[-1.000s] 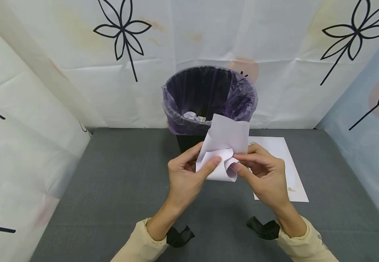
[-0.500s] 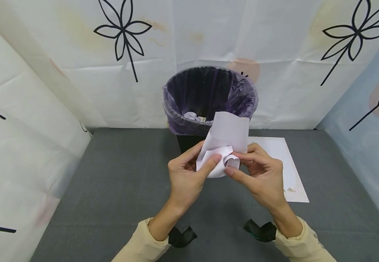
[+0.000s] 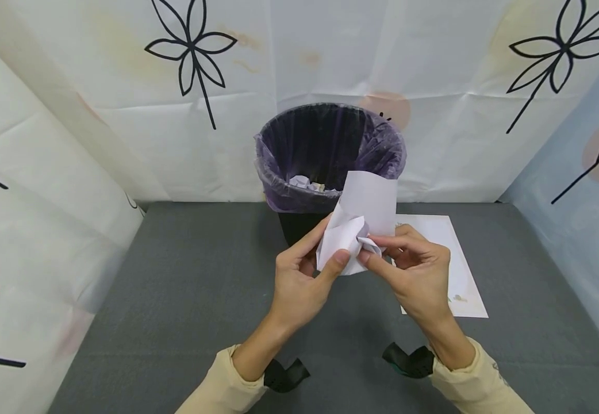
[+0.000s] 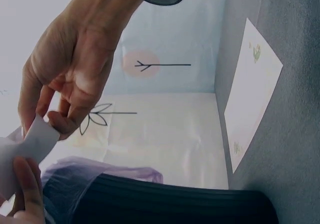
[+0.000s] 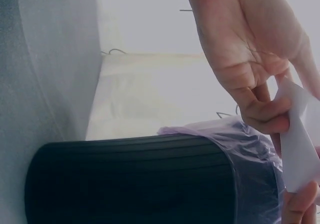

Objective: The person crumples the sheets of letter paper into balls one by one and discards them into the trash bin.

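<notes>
A white sheet of paper (image 3: 369,198), partly folded and crumpled at its lower end, is held up between my two hands in front of the bin. My left hand (image 3: 302,282) grips its left side, thumb on the front and fingers behind. On the other side my right hand (image 3: 421,273) pinches a folded corner between thumb and fingers. In the left wrist view, the paper (image 4: 42,139) shows a bent flap at the right hand's fingertips. The right wrist view shows the left hand (image 5: 250,49) holding the creased paper (image 5: 297,134) from its edge.
Behind the paper stands a black bin (image 3: 296,224) with a purple liner (image 3: 279,184); crumpled paper (image 3: 302,182) lies inside. A printed white sheet (image 3: 462,276) lies on the grey table (image 3: 191,299) at right. Patterned white cloth (image 3: 217,155) hangs around the back and sides.
The paper's lower end has been folded in and crumpled further, its loose curl now pressed smaller. Both hands, still holding it, have shifted slightly, the left one a little to the right.
</notes>
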`<state>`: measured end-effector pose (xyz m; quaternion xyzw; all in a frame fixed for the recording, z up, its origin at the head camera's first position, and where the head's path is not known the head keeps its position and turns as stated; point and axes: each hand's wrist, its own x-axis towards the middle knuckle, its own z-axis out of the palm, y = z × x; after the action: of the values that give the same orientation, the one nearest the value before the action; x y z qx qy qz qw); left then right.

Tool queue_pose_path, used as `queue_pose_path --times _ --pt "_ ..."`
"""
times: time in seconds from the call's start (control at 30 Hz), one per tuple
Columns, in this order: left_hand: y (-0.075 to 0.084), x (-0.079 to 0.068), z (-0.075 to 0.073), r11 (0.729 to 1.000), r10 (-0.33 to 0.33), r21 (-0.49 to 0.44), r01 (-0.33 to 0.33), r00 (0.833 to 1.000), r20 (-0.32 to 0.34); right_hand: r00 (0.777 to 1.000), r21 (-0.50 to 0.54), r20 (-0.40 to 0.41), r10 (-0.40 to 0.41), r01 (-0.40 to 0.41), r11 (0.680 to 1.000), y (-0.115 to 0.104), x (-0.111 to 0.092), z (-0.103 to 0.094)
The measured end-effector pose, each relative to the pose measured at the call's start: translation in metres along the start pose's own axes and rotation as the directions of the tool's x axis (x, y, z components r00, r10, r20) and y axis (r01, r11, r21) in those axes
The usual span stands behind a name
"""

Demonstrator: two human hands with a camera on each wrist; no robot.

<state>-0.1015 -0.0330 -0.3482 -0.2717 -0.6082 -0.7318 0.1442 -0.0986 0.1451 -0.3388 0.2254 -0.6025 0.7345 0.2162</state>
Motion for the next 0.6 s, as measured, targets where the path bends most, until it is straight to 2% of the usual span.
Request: queue_pose_path --times 0.07,0.17,0.27,0.33,0.47,0.6 --pt "0.0 0.0007 -0.0017 1.0 0.015 -0.006 -0.015 0.999 0.039 1.0 0.002 0.009 -0.002 0.002 1.0 -0.0011 0.0007 -0.0013" --pt "-0.0008 0.0022 -0.0037 0.997 0.07 0.032 -0.073 0.995 0.077 1.0 0.018 0.027 -0.01 0.01 1.0 -0.002 0.0018 -0.0032" --pt "-0.0013 0.0036 -0.0044 0.987 0.131 0.085 -0.139 0.987 0.088 0.999 0.013 0.029 -0.021 0.021 1.0 -0.0024 0.0017 -0.0049" --pt "-0.0015 0.004 -0.0043 0.982 0.151 0.103 -0.16 0.985 0.085 0.999 0.001 0.028 -0.033 0.033 0.999 -0.0026 0.0015 -0.0054" --pt "-0.0019 0.0041 -0.0036 0.982 0.159 0.093 -0.165 0.985 0.066 0.996 0.027 0.046 -0.08 0.078 0.997 -0.0013 0.0012 -0.0048" --pt "-0.0022 0.0043 -0.0029 0.986 0.14 0.087 -0.142 0.99 0.022 0.989 0.094 0.057 -0.135 0.129 0.987 0.0016 0.0001 -0.0033"
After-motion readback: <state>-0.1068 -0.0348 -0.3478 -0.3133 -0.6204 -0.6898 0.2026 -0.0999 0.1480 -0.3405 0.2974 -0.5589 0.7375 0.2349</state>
